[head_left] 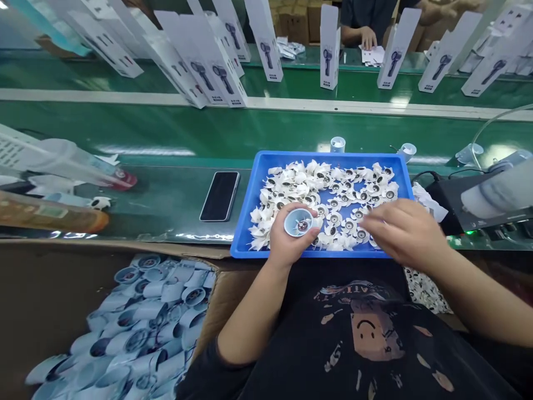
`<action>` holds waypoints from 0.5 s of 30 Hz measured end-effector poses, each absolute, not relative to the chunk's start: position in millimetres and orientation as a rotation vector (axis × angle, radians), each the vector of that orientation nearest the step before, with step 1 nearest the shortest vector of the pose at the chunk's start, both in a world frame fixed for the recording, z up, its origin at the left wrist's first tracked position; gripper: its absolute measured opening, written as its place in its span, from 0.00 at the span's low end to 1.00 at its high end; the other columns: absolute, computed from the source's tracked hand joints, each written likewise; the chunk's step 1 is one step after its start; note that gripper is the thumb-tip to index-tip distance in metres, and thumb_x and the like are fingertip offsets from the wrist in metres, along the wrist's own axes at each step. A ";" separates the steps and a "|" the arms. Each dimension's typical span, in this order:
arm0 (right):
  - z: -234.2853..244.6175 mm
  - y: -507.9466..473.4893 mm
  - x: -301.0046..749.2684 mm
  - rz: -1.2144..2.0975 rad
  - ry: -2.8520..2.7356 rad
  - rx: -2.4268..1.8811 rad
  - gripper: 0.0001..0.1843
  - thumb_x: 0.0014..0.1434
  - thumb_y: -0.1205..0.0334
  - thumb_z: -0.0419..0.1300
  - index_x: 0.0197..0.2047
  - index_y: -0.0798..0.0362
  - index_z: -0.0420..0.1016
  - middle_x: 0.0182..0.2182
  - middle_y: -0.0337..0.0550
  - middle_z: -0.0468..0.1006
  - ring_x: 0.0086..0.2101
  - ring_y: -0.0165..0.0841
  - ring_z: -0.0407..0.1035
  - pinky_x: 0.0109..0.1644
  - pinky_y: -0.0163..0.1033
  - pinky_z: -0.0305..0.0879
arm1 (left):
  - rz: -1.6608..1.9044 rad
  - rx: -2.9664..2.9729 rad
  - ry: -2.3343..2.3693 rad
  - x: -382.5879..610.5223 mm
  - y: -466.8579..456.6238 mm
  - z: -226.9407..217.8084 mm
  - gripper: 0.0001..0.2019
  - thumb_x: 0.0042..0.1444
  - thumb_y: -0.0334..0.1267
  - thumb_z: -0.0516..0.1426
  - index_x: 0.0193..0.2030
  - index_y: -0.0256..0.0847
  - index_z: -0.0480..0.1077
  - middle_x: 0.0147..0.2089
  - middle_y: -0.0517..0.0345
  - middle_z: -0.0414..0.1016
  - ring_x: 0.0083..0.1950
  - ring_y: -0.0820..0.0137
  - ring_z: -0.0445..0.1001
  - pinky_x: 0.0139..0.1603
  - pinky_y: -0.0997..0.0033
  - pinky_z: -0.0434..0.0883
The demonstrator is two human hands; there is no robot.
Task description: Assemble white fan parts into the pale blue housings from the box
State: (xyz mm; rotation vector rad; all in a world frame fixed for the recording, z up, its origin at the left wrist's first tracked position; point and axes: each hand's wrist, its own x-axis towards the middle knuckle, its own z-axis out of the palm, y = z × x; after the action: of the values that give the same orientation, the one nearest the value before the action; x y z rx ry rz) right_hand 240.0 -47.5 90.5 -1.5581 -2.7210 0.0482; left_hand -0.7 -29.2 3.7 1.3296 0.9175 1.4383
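My left hand (287, 236) is wrapped round a light-blue fan housing (288, 224), its round opening turned up toward me. Inside the housing a small motor part with red and dark bits shows. A blue tray (245, 236) lies in front of me, holding many small white fan blades (287, 186) with dark round centres. Over the tray's right front part is my right hand (402, 230), fingers drawn together and slightly blurred; whatever they pinch, if anything, is hidden.
A cardboard box (225, 289) of light-blue housings (166, 291) stands at lower left. A phone (220, 195) lies left of the tray. White printed boxes (328, 55) line the green conveyor (291, 125). A black device (447, 208) sits at right. Across the line is a co-worker's hand (368, 38).
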 end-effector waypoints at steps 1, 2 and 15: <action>85.0 -36.5 234.4 0.119 -2.880 -1.738 0.14 0.68 0.63 0.52 0.54 0.51 0.71 0.51 0.47 0.72 0.52 0.37 0.67 0.56 0.47 0.66 | 1.421 1.300 0.931 0.0 -29.7 5.0 0.23 0.43 0.43 0.69 0.44 0.42 0.68 0.38 0.54 0.80 0.40 0.65 0.78 0.44 0.66 0.72; 80.2 -25.7 232.2 0.176 -2.960 -1.856 0.14 0.67 0.67 0.51 0.52 0.50 0.73 0.49 0.46 0.74 0.50 0.37 0.69 0.54 0.46 0.66 | 1.408 1.267 0.946 0.2 -30.4 5.9 0.23 0.43 0.44 0.69 0.44 0.42 0.68 0.38 0.54 0.80 0.40 0.65 0.78 0.44 0.66 0.72; 77.6 -35.6 258.3 0.054 -3.183 -2.357 0.10 0.65 0.66 0.55 0.47 0.60 0.74 0.46 0.51 0.74 0.49 0.38 0.67 0.53 0.47 0.64 | 1.153 1.202 1.003 1.0 -32.1 16.0 0.24 0.42 0.46 0.68 0.45 0.41 0.68 0.38 0.53 0.79 0.39 0.63 0.78 0.42 0.64 0.73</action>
State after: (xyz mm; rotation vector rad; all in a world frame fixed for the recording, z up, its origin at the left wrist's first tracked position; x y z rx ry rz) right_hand 258.3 -35.6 77.6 -2.3569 -3.1832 0.0541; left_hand 1.0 -32.1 16.0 1.2022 1.0031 1.1532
